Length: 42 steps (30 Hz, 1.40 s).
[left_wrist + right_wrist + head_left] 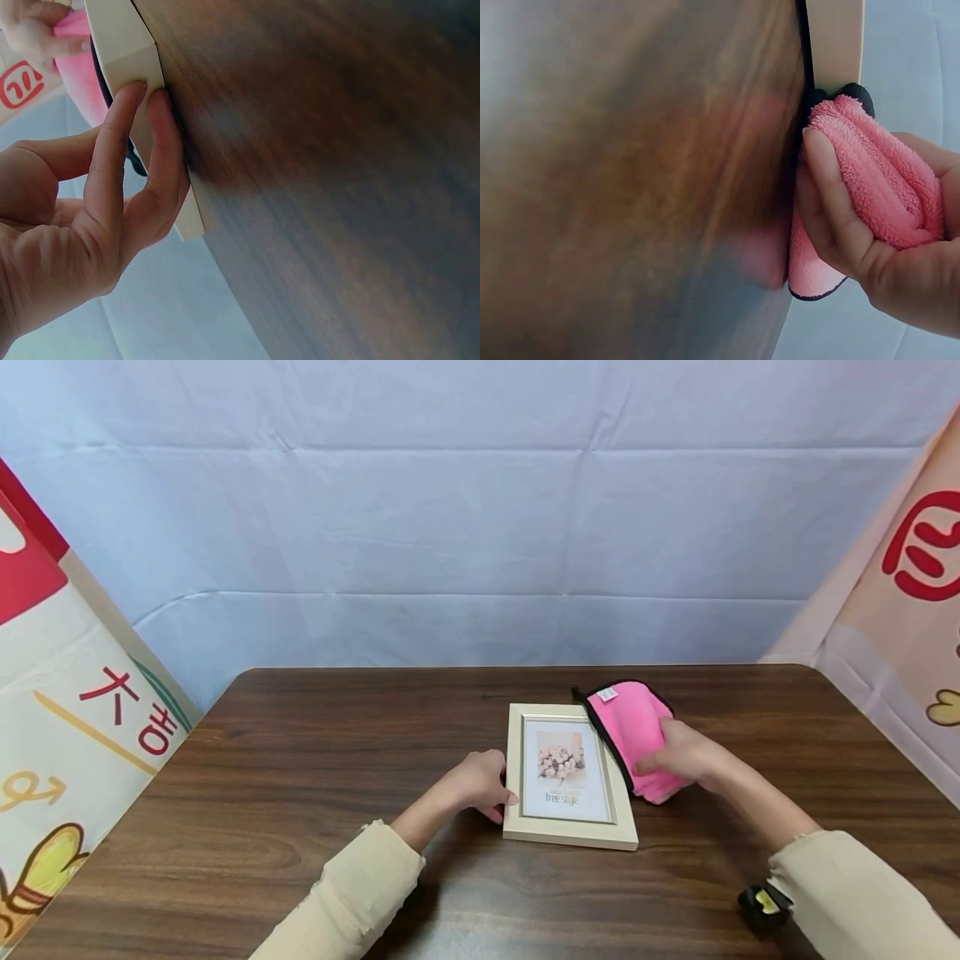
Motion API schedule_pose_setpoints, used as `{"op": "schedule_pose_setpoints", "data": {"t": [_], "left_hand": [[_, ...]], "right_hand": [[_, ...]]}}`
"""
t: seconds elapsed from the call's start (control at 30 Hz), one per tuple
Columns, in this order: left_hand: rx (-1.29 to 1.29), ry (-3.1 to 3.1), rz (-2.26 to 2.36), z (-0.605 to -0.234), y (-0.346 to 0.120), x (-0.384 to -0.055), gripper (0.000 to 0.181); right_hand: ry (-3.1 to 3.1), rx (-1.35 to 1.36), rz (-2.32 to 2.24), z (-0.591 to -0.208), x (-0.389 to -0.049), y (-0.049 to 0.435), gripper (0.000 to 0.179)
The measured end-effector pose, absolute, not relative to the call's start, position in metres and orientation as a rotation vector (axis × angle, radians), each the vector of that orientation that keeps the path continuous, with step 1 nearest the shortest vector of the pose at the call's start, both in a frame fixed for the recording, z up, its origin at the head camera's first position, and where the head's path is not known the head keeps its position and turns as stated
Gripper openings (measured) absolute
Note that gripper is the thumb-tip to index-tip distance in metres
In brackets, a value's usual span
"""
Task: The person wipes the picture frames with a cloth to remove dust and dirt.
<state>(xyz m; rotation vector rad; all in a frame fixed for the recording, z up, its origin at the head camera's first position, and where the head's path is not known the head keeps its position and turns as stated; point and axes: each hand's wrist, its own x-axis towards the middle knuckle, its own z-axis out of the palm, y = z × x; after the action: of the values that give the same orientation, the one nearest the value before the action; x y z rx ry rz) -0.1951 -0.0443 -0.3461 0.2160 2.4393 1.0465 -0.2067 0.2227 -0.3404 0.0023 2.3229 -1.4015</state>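
A cream picture frame (pixel 570 835) with a flower print lies flat on the brown table, face up. At its left side my left hand (pixel 480 783) holds the edge; in the left wrist view two fingertips (pixel 133 91) press the frame's side wall (pixel 124 64). My right hand (pixel 681 752) grips a pink plush cloth (pixel 630 718) with black edging and a small white tag. The cloth overlaps the frame's right border. In the right wrist view, the cloth (pixel 885 172) is bunched up inside the curled right hand (pixel 900 277).
The wooden table (pixel 315 735) stretches to both sides of the frame. Behind it hangs a pale blue-white cloth backdrop (pixel 450 527). Printed sheets hang at the left (pixel 90 693) and right (pixel 900 635). A small black device (pixel 765 908) sits by the right sleeve.
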Motion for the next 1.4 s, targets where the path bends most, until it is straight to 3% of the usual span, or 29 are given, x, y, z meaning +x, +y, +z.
{"op": "schedule_pose_setpoints", "data": {"t": [0.33,0.73,1.07,1.4], "left_hand": [[0.231,2.434,1.061,-0.347,-0.046,-0.196,0.014],[0.237,2.427,1.077,-0.347,-0.047,-0.196,0.014],[0.236,2.429,1.074,-0.345,-0.047,-0.195,0.015],[0.249,2.442,1.052,-0.345,-0.046,-0.195,0.015]], "right_hand": [[2.260,0.008,-1.452,-0.344,-0.212,0.224,0.065],[2.201,-0.016,-1.486,-0.346,-0.185,0.223,0.059],[2.169,-0.020,-1.512,-0.346,-0.153,0.222,0.065],[2.171,-0.015,-1.500,-0.345,-0.149,0.220,0.061]]}}
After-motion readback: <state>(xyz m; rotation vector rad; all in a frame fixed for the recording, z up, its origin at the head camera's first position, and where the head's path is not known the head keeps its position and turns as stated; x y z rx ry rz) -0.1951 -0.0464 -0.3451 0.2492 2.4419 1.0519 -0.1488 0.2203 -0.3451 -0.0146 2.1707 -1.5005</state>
